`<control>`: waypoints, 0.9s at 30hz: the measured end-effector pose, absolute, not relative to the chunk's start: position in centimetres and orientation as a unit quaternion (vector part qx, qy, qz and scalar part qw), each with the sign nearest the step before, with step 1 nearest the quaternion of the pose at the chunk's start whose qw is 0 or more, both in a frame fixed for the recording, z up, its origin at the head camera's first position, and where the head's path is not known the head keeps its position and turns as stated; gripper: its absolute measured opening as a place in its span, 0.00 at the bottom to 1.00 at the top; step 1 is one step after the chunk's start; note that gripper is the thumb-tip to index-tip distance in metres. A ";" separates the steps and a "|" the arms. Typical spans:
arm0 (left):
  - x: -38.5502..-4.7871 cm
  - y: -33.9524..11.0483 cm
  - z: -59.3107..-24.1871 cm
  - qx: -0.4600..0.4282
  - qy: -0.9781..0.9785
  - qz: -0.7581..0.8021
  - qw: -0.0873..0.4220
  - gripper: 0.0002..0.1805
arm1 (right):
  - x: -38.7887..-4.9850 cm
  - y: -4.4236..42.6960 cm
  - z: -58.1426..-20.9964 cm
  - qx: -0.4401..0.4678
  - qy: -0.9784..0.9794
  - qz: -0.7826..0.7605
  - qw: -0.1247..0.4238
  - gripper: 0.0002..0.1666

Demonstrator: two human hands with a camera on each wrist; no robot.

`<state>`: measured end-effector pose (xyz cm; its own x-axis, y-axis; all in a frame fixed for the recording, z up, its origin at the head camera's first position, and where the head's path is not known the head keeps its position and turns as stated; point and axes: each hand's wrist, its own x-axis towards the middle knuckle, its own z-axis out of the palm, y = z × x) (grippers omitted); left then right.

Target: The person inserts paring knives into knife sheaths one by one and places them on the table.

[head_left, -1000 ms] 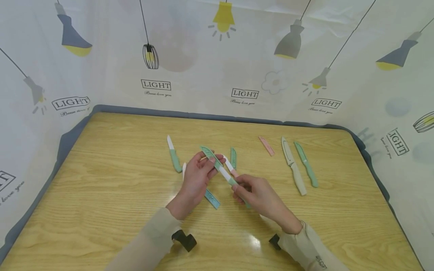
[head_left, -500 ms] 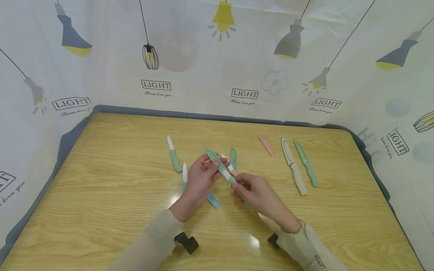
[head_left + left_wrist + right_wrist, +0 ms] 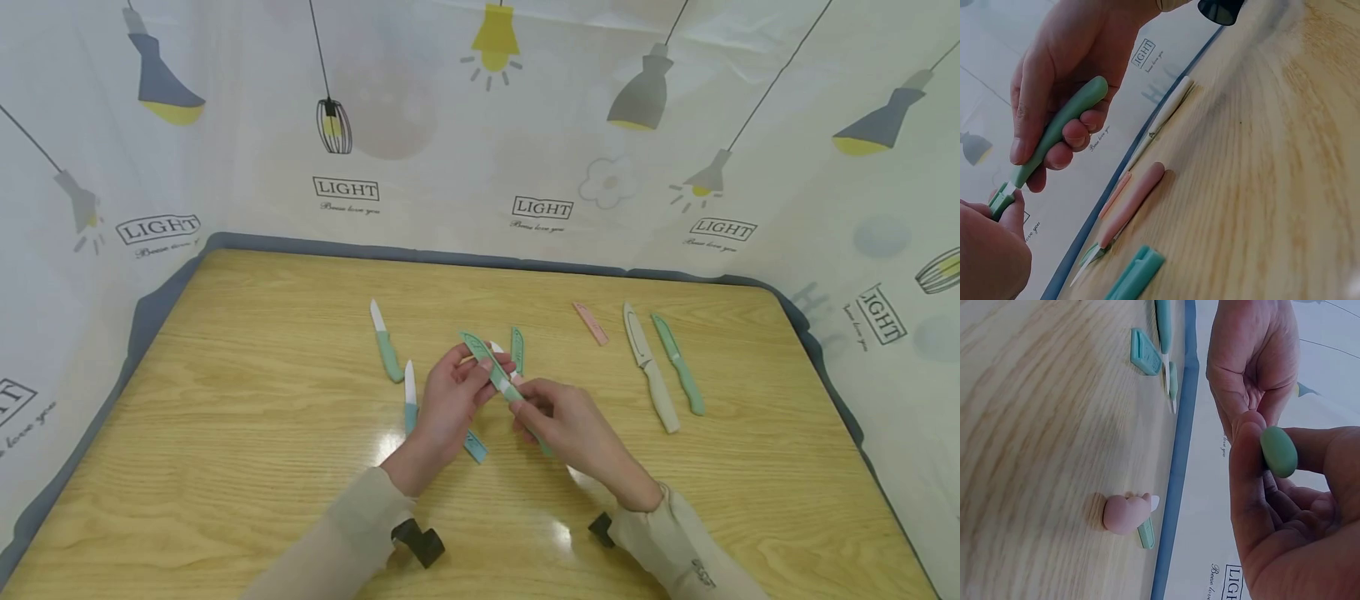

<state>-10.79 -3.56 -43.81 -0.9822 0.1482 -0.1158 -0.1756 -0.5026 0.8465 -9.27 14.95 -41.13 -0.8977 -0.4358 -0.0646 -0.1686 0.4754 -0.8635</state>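
Green-handled, a small knife point(image 3: 388, 357) lies at my far left, blade pointing away from me; beside it a blue knife point(image 3: 410, 406) points likewise. My left hand point(image 3: 448, 402) pinches a green sheath point(image 3: 480, 353) between thumb and fingers. Partly inside it, above the table point(image 3: 262, 400), is the held knife point(image 3: 513, 393), long axis slanting from far left to near right, blade end away. My right hand point(image 3: 564, 418) grips its handle point(image 3: 1063, 127). Farther right lie a pink sheath point(image 3: 591, 323), a white knife point(image 3: 649, 372) and a sheathed green knife point(image 3: 679, 367), both knives' tips away.
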 end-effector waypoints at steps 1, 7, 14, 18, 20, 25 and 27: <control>-10.7 -3.5 -43.8 -0.014 0.490 0.867 0.093 0.14 | -9.3 15.0 -41.1 -0.179 0.847 -0.481 0.139 0.14; -10.6 -3.1 -43.7 -0.011 0.491 0.867 0.084 0.13 | -9.4 14.9 -41.1 -0.182 0.846 -0.484 0.132 0.13; -10.7 -3.0 -43.8 -0.014 0.492 0.867 0.076 0.15 | -9.8 14.5 -41.0 -0.190 0.851 -0.475 0.119 0.12; -10.7 -2.9 -43.7 -0.028 0.489 0.869 0.074 0.16 | -9.9 14.5 -41.0 -0.189 0.854 -0.470 0.118 0.12; -10.7 -2.9 -43.7 -0.044 0.480 0.873 0.071 0.17 | -10.0 14.4 -41.0 -0.186 0.861 -0.461 0.110 0.12; -10.8 -2.8 -43.6 -0.086 0.464 0.879 0.061 0.21 | -10.1 14.1 -41.3 -0.191 0.909 -0.370 0.036 0.09; -10.8 -2.8 -43.6 -0.097 0.465 0.878 0.060 0.21 | -10.1 14.0 -41.5 -0.202 0.927 -0.314 -0.001 0.10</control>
<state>-10.80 -2.78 -43.56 -0.9739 0.0151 -0.2267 -0.1959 -0.5608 0.8045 -10.12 14.00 -41.46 -0.9181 -0.3751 0.1285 -0.3759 0.7204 -0.5828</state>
